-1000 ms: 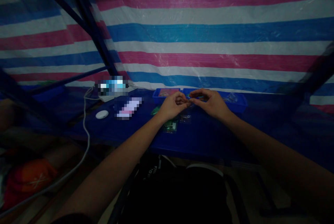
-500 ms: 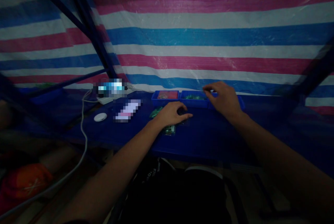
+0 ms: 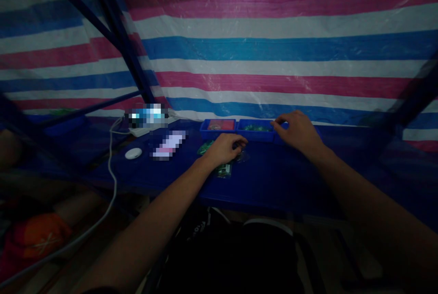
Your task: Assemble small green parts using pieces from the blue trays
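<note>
My left hand rests low over the blue table, its fingers curled in against the thumb on a small clear plastic bag. Under and beside that hand lie green packets, partly covered by it. Above the right end of the row of blue trays, my right hand is closed in a pinch. Whatever its fingertips hold is too small and dark to make out. Closest to those fingertips is a blue tray with green pieces inside. Another tray further right is mostly hidden behind the hand.
A blue tray with red and pale contents stands left of the green one. On the left are a phone, a round white case, and a power strip with a white cable. Another person's orange clothing shows lower left.
My left fingers and thumb have come together on the clear bag. My right hand has moved slightly right and down, its fingertips closer together.
</note>
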Demonstrator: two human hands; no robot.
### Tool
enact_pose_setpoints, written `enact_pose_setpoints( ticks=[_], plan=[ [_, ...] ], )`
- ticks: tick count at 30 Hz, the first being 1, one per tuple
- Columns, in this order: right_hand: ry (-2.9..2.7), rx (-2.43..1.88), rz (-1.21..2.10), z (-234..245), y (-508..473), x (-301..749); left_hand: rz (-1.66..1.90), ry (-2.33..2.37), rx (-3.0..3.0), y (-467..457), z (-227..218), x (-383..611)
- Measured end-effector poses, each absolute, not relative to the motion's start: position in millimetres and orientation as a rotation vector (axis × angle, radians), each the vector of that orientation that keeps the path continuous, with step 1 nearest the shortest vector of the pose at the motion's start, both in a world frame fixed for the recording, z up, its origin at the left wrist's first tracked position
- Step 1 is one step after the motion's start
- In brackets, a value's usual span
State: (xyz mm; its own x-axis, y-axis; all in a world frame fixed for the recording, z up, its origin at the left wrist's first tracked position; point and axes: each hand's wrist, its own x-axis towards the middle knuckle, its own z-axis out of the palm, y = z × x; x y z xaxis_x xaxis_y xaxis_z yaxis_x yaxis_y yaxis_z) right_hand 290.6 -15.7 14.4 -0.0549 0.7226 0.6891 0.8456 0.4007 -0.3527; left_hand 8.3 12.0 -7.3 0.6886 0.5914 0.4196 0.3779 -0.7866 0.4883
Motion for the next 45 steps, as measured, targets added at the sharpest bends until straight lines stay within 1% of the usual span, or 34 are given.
enact_pose_setpoints(
  ticks=[3,6,9,14,16,19,29,37,45],
  plan=[
    [-1.882,-1.259,-0.163,19.7,-24.7,276.4,0.874,0.779,2.499,12.3,-5.6,9.6],
    [-1.946,-1.172,-0.080,20.0,-31.8,263.5,1.034,0.814,2.382,13.6,-4.4,10.7],
    [-1.927,-1.105,0.181,13.7,-34.0,251.5,1.125,0.750,2.167,16.9,-6.2,12.6],
    [-1.870,-0.978,0.689,-3.8,-27.5,237.2,1.119,0.543,1.887,21.6,-10.0,17.7],
    [-1.808,-0.973,0.809,-8.2,-24.6,234.2,1.124,0.509,1.831,21.9,-9.4,19.0],
    [-1.722,-0.958,0.897,-9.9,-22.3,231.9,1.138,0.516,1.782,21.0,-7.0,19.6],
    [-1.581,-0.927,0.933,-13.0,-17.5,231.3,1.093,0.629,1.709,19.2,-7.3,18.2],
    [-1.599,-0.948,0.924,-9.2,-24.7,227.2,1.111,0.709,1.862,13.6,-6.3,20.2],
    [-1.721,-1.029,0.639,-7.1,-27.8,221.4,0.996,0.810,1.919,10.6,-11.2,21.3]
  ],
)
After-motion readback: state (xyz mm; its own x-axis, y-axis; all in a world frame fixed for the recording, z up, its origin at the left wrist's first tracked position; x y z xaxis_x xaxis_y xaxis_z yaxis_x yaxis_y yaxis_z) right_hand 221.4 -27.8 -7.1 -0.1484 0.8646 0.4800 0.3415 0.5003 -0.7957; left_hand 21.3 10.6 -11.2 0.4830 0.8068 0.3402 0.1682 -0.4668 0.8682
